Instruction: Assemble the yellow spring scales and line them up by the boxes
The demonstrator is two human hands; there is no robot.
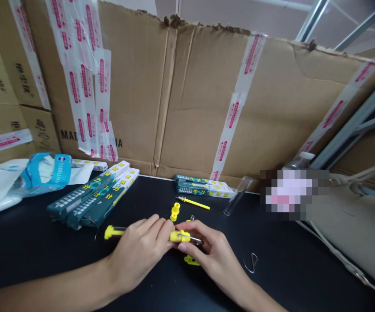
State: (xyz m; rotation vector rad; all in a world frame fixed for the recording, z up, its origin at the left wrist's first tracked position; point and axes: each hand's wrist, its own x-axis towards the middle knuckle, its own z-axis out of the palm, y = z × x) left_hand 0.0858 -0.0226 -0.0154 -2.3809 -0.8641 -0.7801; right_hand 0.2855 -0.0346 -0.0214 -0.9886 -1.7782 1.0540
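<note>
My left hand point(145, 245) is wrapped round the clear tube of a spring scale, which lies roughly level above the black table. One yellow end point(109, 232) sticks out to its left and the other yellow end point(180, 236) to its right. At that right end, the fingers of my right hand point(215, 249) are closed about the yellow cap and a thin metal rod point(190, 238). Beneath my right hand a flat yellow piece point(191, 260) shows in part. Beyond the hands are yellow caps point(174, 211) and a yellow stick point(195, 203) with a metal tip.
Green-and-white boxes lie in a left stack point(92, 197) and a back stack point(203, 187). A clear tube point(237, 197) and bent wire hook point(251, 263) lie rightward. Cardboard point(207, 95) walls the back. A blue-white packet point(49, 173), blurred bottle point(288, 190) and beige bag point(350, 234) flank the table.
</note>
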